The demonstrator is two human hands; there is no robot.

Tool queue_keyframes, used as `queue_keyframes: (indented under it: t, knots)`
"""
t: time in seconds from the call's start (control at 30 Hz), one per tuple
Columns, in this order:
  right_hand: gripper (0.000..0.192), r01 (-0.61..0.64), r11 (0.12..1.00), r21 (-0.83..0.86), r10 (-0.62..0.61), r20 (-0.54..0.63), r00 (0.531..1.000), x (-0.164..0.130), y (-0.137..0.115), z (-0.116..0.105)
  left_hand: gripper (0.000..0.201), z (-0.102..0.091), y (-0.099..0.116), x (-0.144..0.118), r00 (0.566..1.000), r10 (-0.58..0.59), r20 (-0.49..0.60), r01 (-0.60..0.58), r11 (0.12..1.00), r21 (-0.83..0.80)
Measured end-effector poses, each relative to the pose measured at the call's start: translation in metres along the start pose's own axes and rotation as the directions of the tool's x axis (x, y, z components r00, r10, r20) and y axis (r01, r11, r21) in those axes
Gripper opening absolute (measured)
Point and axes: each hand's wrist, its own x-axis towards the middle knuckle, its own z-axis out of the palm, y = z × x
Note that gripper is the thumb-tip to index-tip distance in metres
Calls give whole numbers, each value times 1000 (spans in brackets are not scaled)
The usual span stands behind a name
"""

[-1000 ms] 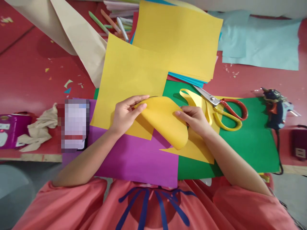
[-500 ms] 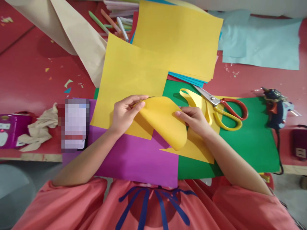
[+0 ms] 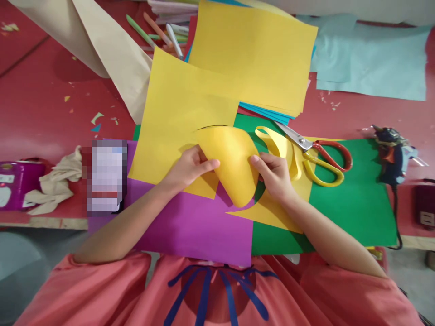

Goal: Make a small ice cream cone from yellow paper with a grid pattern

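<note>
Over the purple sheet, left hand and right hand grasping curled yellow cutout

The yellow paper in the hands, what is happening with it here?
A person curls a rounded yellow paper piece between both hands: the left hand pinches its left edge, the right hand its right edge. It is lifted above purple paper and green paper. Scissors and a glue gun lie to the right, untouched.

Head camera, looking steeply down, close over table.
</note>
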Motion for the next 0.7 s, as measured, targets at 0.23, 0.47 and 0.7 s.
queue_keyframes:
  t: [0.23,0.47,0.7]
  knots:
    - [51,-41,999,4,41,20,999,1,5,-1,40,-5,-3,0,997,-43,-68,45,998,37]
    - [50,-129,992,11,128,54,990,0,6,-2,36,-3,2,-1,995,2,-101,4,998,58]
    - [49,-184,981,54,180,77,981,-1,6,-3,33,-6,-3,-3,995,-18,-100,23,999,43]
